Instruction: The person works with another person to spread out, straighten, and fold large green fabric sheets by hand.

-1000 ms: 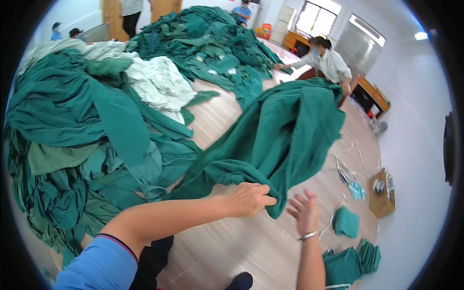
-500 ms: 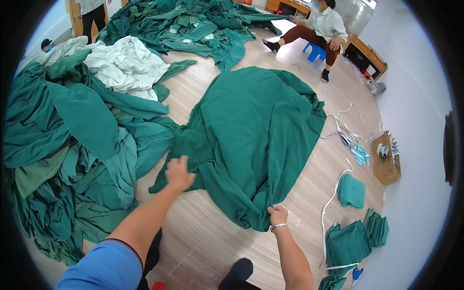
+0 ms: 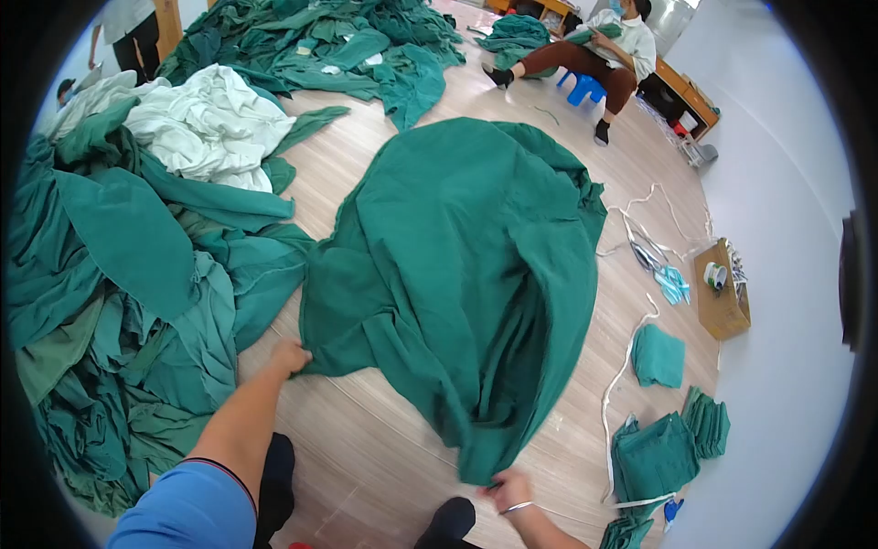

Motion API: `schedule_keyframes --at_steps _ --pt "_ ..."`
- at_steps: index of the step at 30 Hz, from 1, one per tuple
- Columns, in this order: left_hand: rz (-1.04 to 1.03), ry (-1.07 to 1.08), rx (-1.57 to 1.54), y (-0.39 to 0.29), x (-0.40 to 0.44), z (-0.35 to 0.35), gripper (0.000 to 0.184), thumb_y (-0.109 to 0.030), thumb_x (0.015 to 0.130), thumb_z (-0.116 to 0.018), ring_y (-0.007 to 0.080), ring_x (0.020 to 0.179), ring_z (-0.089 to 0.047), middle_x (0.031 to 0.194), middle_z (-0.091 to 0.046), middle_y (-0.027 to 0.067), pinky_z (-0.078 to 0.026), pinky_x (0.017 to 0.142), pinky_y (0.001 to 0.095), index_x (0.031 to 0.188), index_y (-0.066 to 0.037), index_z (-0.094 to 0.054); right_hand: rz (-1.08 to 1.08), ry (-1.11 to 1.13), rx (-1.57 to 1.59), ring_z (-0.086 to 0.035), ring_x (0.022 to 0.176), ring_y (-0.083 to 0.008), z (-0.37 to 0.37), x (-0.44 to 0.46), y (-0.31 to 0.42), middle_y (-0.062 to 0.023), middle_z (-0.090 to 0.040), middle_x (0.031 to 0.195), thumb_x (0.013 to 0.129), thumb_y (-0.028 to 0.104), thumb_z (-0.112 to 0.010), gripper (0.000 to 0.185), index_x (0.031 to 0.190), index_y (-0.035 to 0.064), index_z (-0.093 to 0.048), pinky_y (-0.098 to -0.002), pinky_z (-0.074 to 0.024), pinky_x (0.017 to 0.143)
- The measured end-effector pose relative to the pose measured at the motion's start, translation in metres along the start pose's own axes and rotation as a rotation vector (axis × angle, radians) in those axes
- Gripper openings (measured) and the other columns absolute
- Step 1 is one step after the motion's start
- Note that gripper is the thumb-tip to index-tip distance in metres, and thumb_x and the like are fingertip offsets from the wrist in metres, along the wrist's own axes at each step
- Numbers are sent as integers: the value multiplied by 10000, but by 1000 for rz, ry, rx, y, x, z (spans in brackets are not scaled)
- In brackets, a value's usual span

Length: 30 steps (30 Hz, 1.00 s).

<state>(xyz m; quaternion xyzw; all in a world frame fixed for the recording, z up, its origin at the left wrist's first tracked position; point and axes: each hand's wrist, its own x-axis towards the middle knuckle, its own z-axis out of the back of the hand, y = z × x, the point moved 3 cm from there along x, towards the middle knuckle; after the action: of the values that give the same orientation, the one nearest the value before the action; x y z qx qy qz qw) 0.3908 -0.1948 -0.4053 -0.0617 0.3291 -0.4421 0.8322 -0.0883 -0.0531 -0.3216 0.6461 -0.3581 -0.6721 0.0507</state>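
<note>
A large green cloth (image 3: 439,220) lies spread and billowed over the wooden floor. My left hand (image 3: 291,357) pinches its near left corner, fingers closed. At the near edge, lower right, my right hand (image 3: 506,489), with a bracelet at the wrist, is closed on another corner and slightly blurred. A deep fold opens in the cloth above the right hand. Left of the cloth, a heap of green cloths (image 3: 128,238) reaches close to its left edge, with white cloth (image 3: 210,128) on top.
A bigger green heap (image 3: 302,41) is at the back. A seated person (image 3: 622,46) holds green cloth; another person (image 3: 133,32) stands at back left. At right are a cardboard box (image 3: 722,306), white cords (image 3: 606,430), folded green cloths (image 3: 658,355) and a tied bundle (image 3: 654,457).
My left hand has moved down and left and taken hold of the cloth's corner. My right hand has drawn its corner toward me. The cloth has come down from the air onto the floor.
</note>
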Motion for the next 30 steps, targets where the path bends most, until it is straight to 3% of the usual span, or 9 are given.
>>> schedule_keyframes --at_steps 2,4,6,9,12,17,21,23,30 --pt "232 66 -214 -24 -15 40 310 -175 708 -648 276 843 -601 856 -626 166 -471 750 346 960 1 -607 -349 0 -120 -569 539 -245 21 12 -50 -146 -582 729 722 72 -493 167 827 -50 -537 -382 -483 447" --pt "-90 -229 -13 6 15 54 257 -176 706 -650 269 737 -616 768 -628 168 -478 676 366 883 9 -629 -561 337 -1145 -576 487 -212 20 17 -62 -123 -590 628 739 144 -520 213 826 -45 -565 -359 -473 421" --pt "-117 -248 -16 2 10 93 235 -149 694 -658 259 698 -604 784 -628 163 -474 640 346 868 6 -633 176 1040 -2029 -579 478 -166 8 58 -25 -75 -602 570 740 262 -553 249 843 44 -615 -290 -461 436" --pt "53 -169 -315 10 12 128 180 -96 663 -676 222 650 -588 714 -618 126 -471 589 349 810 2 -639 717 -209 -1353 -591 643 -299 -3 87 82 -129 -605 664 748 265 -575 207 820 71 -584 -412 -461 591" --pt "19 -50 -329 16 14 147 132 -50 630 -689 186 606 -565 660 -593 87 -469 551 346 744 -7 -638 995 -255 -1474 -476 1000 -327 -33 91 145 -168 -444 1155 701 208 -619 218 887 99 -590 -395 -433 760" --pt "-76 -62 283 27 22 143 115 -17 598 -662 211 656 -590 701 -618 119 -475 577 332 709 -45 -649 807 -381 -2140 -285 1186 -310 -88 97 167 -97 -262 1321 715 262 -626 324 1017 148 -595 -419 -326 908" --pt "-171 -378 338 25 15 158 117 -46 633 -630 228 660 -596 723 -619 131 -476 586 338 740 -80 -660 752 -586 -1563 -450 1065 -318 -62 140 176 -160 -410 1232 704 251 -633 385 1029 57 -561 -400 -394 856" --pt "-219 -700 271 36 21 176 102 -98 705 -595 221 564 -579 728 -621 107 -472 532 338 784 -103 -659 1271 -675 -977 -567 834 -308 -27 137 195 -154 -590 867 688 209 -635 269 873 15 -611 -366 -447 752" --pt "246 -695 -895 58 12 202 187 -60 789 -359 182 416 -471 560 -504 64 -368 353 310 859 -108 -525 874 -944 0 -532 750 -168 178 85 166 -63 -571 835 658 -33 -646 252 892 9 -561 -275 -439 685"
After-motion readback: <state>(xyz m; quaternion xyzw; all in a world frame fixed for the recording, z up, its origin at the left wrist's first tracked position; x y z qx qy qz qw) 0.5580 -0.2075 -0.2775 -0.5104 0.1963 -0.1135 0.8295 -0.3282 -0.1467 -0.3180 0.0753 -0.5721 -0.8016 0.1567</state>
